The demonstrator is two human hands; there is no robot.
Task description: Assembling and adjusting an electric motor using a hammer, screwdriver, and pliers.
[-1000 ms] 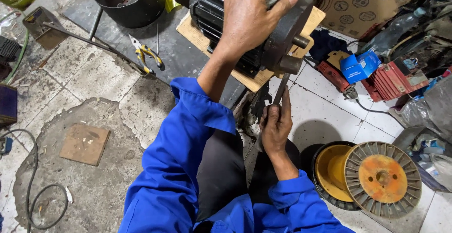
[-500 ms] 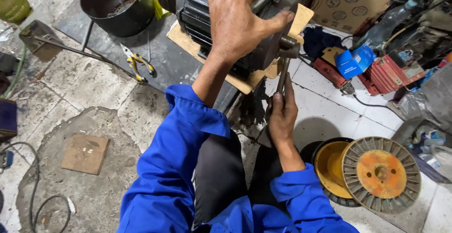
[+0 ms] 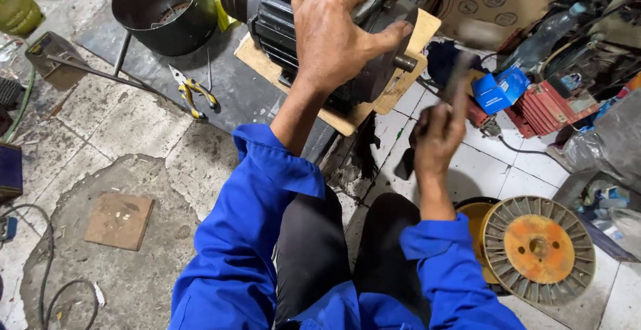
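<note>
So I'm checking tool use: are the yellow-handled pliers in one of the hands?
No, the yellow-handled pliers lie on the floor, apart from the left hand and right hand.

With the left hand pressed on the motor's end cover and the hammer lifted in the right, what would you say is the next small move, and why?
Probably a short, controlled tap of the hammer near the shaft end of the motor. The right hand holds the hammer raised and blurred beside that end, while the left hand grips the end cover, steadying the motor on its wooden board. The fingers lie close to the shaft, so aim carefully.
</note>
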